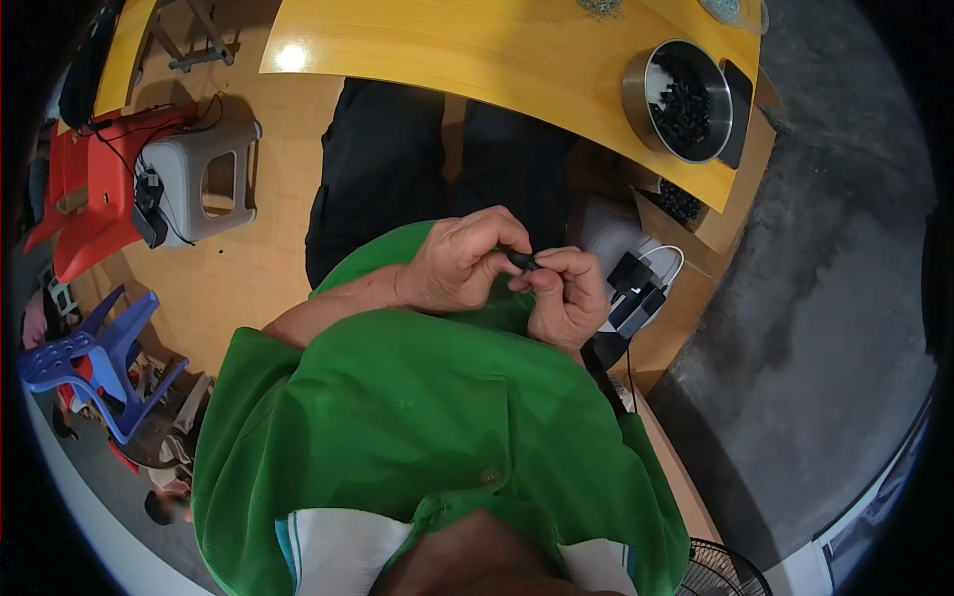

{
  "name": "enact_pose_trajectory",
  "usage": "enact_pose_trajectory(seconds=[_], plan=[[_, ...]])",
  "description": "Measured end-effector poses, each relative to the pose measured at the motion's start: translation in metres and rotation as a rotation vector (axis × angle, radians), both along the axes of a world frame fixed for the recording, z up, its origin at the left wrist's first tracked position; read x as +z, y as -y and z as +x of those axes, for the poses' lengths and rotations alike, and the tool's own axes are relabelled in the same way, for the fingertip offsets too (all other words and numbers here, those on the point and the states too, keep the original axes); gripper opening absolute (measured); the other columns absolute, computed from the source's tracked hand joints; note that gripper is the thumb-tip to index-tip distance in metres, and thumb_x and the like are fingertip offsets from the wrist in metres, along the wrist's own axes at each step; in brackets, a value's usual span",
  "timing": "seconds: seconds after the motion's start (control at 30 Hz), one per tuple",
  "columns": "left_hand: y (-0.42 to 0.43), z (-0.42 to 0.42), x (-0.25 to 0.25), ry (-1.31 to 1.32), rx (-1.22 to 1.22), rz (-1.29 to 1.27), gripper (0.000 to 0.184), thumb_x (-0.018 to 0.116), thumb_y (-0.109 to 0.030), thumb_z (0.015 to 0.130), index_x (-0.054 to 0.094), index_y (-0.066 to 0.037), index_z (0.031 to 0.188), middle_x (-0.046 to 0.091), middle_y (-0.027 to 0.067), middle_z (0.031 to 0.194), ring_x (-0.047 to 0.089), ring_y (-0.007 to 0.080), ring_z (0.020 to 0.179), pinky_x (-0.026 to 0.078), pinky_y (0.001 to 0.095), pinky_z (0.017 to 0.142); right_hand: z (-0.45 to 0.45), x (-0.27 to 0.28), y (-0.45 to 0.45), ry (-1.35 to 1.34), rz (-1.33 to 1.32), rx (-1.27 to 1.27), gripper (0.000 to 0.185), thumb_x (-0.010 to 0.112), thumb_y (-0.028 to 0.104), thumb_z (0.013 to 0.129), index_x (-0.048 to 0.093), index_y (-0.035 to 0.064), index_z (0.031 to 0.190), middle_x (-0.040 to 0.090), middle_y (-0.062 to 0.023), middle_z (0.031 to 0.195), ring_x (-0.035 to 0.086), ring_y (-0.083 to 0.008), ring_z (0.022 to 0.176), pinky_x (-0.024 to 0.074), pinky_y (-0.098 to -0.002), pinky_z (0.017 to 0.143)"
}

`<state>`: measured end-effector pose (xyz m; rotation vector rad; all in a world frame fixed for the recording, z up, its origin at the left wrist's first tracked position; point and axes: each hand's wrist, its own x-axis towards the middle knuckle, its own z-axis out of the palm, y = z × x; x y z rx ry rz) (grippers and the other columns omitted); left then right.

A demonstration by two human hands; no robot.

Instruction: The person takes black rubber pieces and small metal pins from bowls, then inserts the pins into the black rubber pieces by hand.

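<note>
A small black piece (521, 260) is held between both hands, above the lap and in front of the green shirt. My left hand (465, 256) pinches its left end between thumb and fingers. From the other side my right hand (567, 293) grips the right end with thumb and forefinger curled in. The fingertips of the two hands nearly meet, and they hide part of the piece. A steel bowl (636, 99) of black parts stands on the yellow table (477, 50), up and right of the hands.
Behind the bowl lies a dark flat object (736, 114). Small clear pieces (600, 8) sit at the table's far side. Below the tabletop are a box of black parts (680, 202) and black adapters with a white cable (636, 288). Stools stand at left.
</note>
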<state>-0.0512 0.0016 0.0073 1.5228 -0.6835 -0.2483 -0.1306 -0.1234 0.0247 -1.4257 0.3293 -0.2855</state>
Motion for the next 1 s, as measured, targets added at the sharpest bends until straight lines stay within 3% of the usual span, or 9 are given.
enact_pose_trajectory(seconds=[0.3, 0.37, 0.47, 0.6, 0.67, 0.7, 0.9, 0.97, 1.0], plan=[[0.0, -0.003, -0.002, -0.007, -0.021, -0.005, 0.014, 0.062, 0.0, 0.074, 0.052, -0.001, 0.084, 0.055, 0.0096, 0.075, 0.057, 0.023, 0.061, 0.045, 0.0287, 0.051, 0.002, -0.002, 0.003, 0.043, -0.271, 0.005, 0.013, 0.068, -0.003, 0.075, 0.056, -0.0006, 0.082, 0.061, -0.0097, 0.072, 0.06, -0.0148, 0.063, 0.0462, -0.0222, 0.056], [-0.001, -0.005, -0.003, -0.036, -0.029, 0.023, 0.019, 0.059, -0.017, 0.085, 0.053, 0.001, 0.084, 0.058, 0.0121, 0.077, 0.059, 0.0225, 0.065, 0.046, 0.0277, 0.055, 0.002, -0.002, 0.002, 0.059, -0.322, 0.027, 0.016, 0.07, -0.001, 0.073, 0.057, -0.0009, 0.081, 0.061, -0.0096, 0.07, 0.06, -0.0161, 0.064, 0.0462, -0.023, 0.056], [0.0, -0.007, -0.004, -0.059, -0.019, 0.002, 0.021, 0.059, -0.019, 0.086, 0.053, 0.0, 0.084, 0.057, 0.0118, 0.077, 0.058, 0.0223, 0.065, 0.046, 0.0277, 0.056, 0.003, 0.001, 0.006, 0.046, -0.305, 0.074, 0.015, 0.07, 0.001, 0.074, 0.056, -0.0017, 0.081, 0.061, -0.0095, 0.072, 0.059, -0.0144, 0.064, 0.0453, -0.0216, 0.057], [0.004, -0.006, -0.004, -0.037, 0.003, -0.014, 0.014, 0.062, -0.005, 0.075, 0.052, -0.001, 0.084, 0.054, 0.01, 0.075, 0.056, 0.0228, 0.06, 0.044, 0.0283, 0.05, 0.003, 0.002, 0.008, 0.012, -0.165, 0.113, 0.014, 0.068, 0.003, 0.078, 0.056, -0.0026, 0.082, 0.06, -0.0085, 0.073, 0.056, -0.0122, 0.064, 0.0439, -0.0203, 0.057], [0.003, -0.008, -0.007, -0.019, -0.013, 0.005, 0.029, 0.056, -0.029, 0.088, 0.053, 0.0, 0.085, 0.057, 0.0109, 0.077, 0.058, 0.0213, 0.065, 0.045, 0.027, 0.054, 0.003, 0.004, 0.006, -0.027, -0.031, 0.105, 0.014, 0.066, 0.005, 0.081, 0.055, -0.0027, 0.083, 0.058, -0.0063, 0.072, 0.054, -0.0094, 0.063, 0.0429, -0.0196, 0.058], [0.003, -0.008, -0.006, -0.019, -0.015, 0.005, 0.029, 0.056, -0.029, 0.088, 0.053, 0.0, 0.085, 0.057, 0.0109, 0.077, 0.058, 0.0213, 0.065, 0.045, 0.027, 0.054, 0.003, 0.004, 0.006, -0.027, -0.031, 0.103, 0.014, 0.066, 0.005, 0.081, 0.055, -0.0027, 0.083, 0.058, -0.0063, 0.072, 0.054, -0.0094, 0.063, 0.0429, -0.0196, 0.058], [0.003, 0.002, -0.011, 0.076, -0.045, -0.026, 0.031, 0.057, -0.034, 0.086, 0.054, -0.003, 0.083, 0.057, 0.009, 0.083, 0.059, 0.0246, 0.083, 0.041, 0.0408, 0.086, 0.004, 0.005, -0.001, -0.107, 0.277, 0.026, 0.012, 0.065, 0.004, 0.082, 0.054, -0.0018, 0.084, 0.054, -0.0042, 0.078, 0.051, -0.0067, 0.065, 0.0424, -0.0185, 0.061], [0.004, 0.002, -0.01, 0.051, 0.007, -0.047, 0.029, 0.057, -0.034, 0.086, 0.055, -0.005, 0.082, 0.056, 0.0091, 0.093, 0.055, 0.0285, 0.101, 0.026, 0.0478, 0.101, 0.005, 0.006, 0.001, -0.2, 0.3, 0.109, 0.021, 0.06, 0.017, 0.087, 0.055, -0.0029, 0.09, 0.052, -0.0041, 0.083, 0.049, -0.0064, 0.068, 0.0404, -0.0188, 0.062], [0.004, 0.002, -0.009, 0.051, 0.009, -0.046, 0.029, 0.057, -0.034, 0.086, 0.055, -0.005, 0.082, 0.056, 0.0091, 0.093, 0.055, 0.0285, 0.101, 0.026, 0.0478, 0.101, 0.005, 0.003, 0.003, -0.2, 0.299, 0.112, 0.021, 0.06, 0.017, 0.087, 0.055, -0.0029, 0.09, 0.052, -0.0041, 0.083, 0.049, -0.0064, 0.068, 0.0404, -0.0188, 0.062]])
